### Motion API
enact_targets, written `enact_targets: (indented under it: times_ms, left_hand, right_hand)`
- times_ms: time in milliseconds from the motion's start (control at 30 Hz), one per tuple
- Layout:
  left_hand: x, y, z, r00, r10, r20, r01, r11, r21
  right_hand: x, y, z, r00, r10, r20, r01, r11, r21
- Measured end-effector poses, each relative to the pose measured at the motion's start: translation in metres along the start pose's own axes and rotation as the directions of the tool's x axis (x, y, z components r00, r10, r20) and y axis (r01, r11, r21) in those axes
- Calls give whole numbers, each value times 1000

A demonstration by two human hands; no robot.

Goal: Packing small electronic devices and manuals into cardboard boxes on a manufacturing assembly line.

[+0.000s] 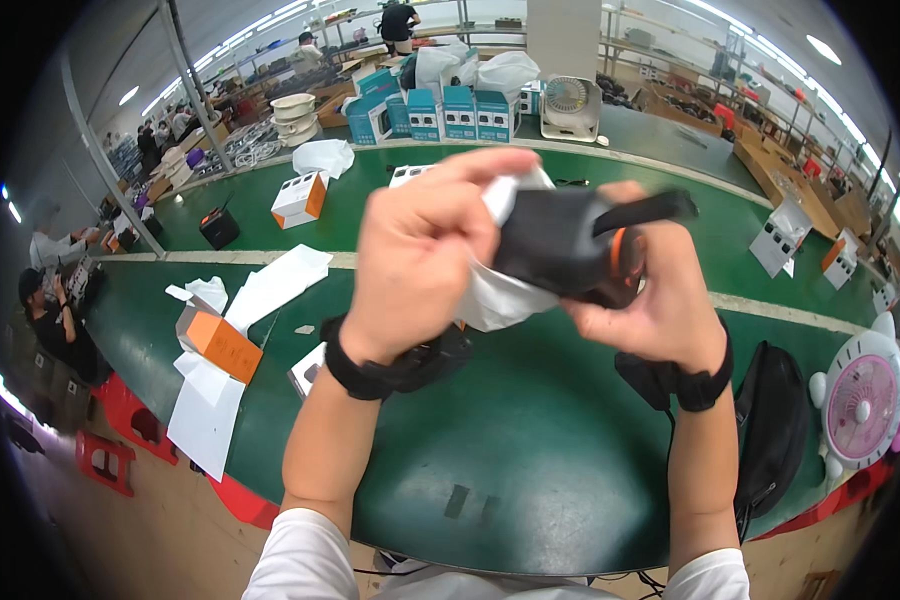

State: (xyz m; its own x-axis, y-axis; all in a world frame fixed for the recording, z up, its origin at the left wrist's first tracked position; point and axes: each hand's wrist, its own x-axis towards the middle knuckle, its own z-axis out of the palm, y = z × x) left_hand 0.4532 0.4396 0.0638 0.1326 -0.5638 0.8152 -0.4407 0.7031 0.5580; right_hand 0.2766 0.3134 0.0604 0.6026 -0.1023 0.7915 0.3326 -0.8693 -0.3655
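Observation:
Above the green bench, both my hands hold a black boxy device (550, 240) with an orange ring at its right end. A black strap or handle-like part (650, 210) sticks out from its top, blurred by motion. My left hand (415, 255) is closed on a thin white wrapper (505, 298), which covers the device's left end and hangs below it. My right hand (660, 300) grips the device's right end, the thumb underneath near the ring. Black bands with dark modules circle both my wrists. Part of a white box (308, 370) shows behind my left forearm.
An orange-and-white carton (220, 345) lies on white paper at the left. A black pouch (773, 430) and a pink-and-white fan (863, 405) sit at the right edge. Teal boxes (460, 115) line the far side. A small black device (219, 228) stands farther left. Other people work beyond.

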Motion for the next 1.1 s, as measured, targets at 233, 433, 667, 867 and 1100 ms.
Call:
enact_targets:
  times_ms: [233, 433, 667, 867, 1100]
  left_hand:
    - [-22, 22, 59, 899, 394, 193, -439, 799, 412]
    - [-25, -3, 61, 843, 532, 82, -498, 714, 492]
    - [-35, -22, 71, 837, -247, -489, -3, 891, -455]
    - [-28, -15, 87, 813, -579, -54, 205, 372, -906]
    - [-11, -18, 54, 832, -415, -368, 11, 676, -737]
  right_hand:
    - [-4, -1, 30, 959, 282, -31, -247, 885, 394]
    - [-15, 4, 43, 755, 574, -317, -62, 544, 837]
    - [-14, -5, 42, 896, -29, -444, -218, 842, -494]
    - [-29, 21, 34, 979, -134, -151, 25, 824, -567]
    - [5, 32, 0, 627, 656, -421, -93, 599, 795]
